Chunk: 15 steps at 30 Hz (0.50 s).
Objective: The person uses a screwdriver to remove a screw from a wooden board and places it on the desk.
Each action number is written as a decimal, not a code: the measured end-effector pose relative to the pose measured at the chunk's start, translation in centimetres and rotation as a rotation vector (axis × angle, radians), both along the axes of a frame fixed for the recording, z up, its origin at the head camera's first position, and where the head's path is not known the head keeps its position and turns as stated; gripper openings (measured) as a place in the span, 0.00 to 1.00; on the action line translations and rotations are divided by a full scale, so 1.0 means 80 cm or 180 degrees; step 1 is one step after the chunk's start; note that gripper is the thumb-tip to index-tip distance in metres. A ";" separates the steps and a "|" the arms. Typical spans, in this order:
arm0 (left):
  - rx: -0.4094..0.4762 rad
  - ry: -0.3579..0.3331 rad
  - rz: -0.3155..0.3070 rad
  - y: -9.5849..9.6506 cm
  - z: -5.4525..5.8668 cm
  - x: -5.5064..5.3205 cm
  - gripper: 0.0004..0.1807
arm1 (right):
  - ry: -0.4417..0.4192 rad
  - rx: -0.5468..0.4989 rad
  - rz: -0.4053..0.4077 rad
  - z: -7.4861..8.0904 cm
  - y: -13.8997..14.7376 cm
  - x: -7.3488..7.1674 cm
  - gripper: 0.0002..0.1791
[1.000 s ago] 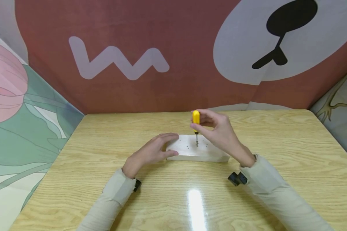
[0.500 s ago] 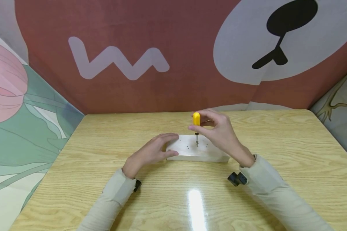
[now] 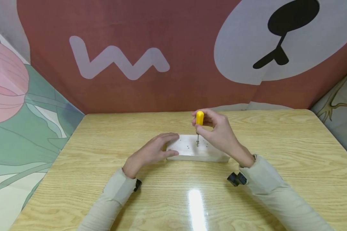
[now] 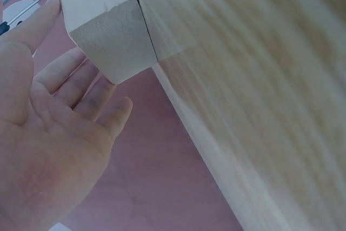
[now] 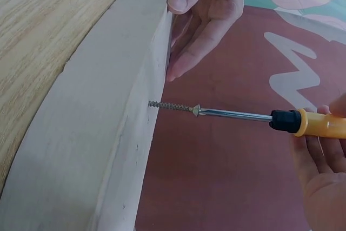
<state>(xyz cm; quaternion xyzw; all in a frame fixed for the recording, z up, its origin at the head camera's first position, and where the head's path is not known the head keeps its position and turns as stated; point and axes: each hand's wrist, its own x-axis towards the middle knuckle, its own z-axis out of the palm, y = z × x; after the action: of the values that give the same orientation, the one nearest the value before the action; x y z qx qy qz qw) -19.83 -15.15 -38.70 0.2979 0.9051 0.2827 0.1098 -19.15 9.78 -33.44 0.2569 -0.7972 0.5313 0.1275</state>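
Observation:
A pale wooden block (image 3: pixel 198 158) lies on the table with small holes in its top face. My left hand (image 3: pixel 153 150) holds its left end, thumb at the near edge and fingers at the far edge. My right hand (image 3: pixel 221 133) pinches the yellow handle of a screwdriver (image 3: pixel 200 118) above the block. In the right wrist view, the tip of the screwdriver's shaft meets the head of a screw (image 5: pixel 175 106). Only the screw's point is in the block; most of its thread shows. The left wrist view shows the block's end (image 4: pixel 116 41) beside my left fingers.
The wood-grain table (image 3: pixel 127 205) reaches up to a reddish-brown printed cloth (image 3: pixel 162 96) at the back. More printed cloth hangs at the left and right sides. Several small holes (image 3: pixel 188 147) lie to either side of the screw.
The screwdriver's handle has tipped slightly to the right, and my right thumb and fingers have shifted around it. My left hand and the block stay in place.

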 end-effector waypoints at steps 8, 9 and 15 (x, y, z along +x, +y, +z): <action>-0.0003 0.0036 -0.0042 0.000 0.000 -0.002 0.35 | 0.0052 -0.0033 -0.0080 -0.002 -0.001 -0.002 0.13; -0.0005 0.0040 -0.0041 0.000 0.000 -0.002 0.35 | 0.0086 -0.0028 -0.0080 -0.002 -0.001 -0.003 0.14; 0.0011 0.0025 -0.0040 0.000 0.002 -0.001 0.35 | 0.0229 0.0057 -0.0137 -0.002 0.002 -0.004 0.17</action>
<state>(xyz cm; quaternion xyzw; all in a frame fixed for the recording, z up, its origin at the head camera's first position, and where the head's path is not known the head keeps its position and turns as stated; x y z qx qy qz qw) -19.91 -15.15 -38.58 0.3049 0.9032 0.2824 0.1075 -19.49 9.90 -33.59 0.2598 -0.8021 0.5117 0.1651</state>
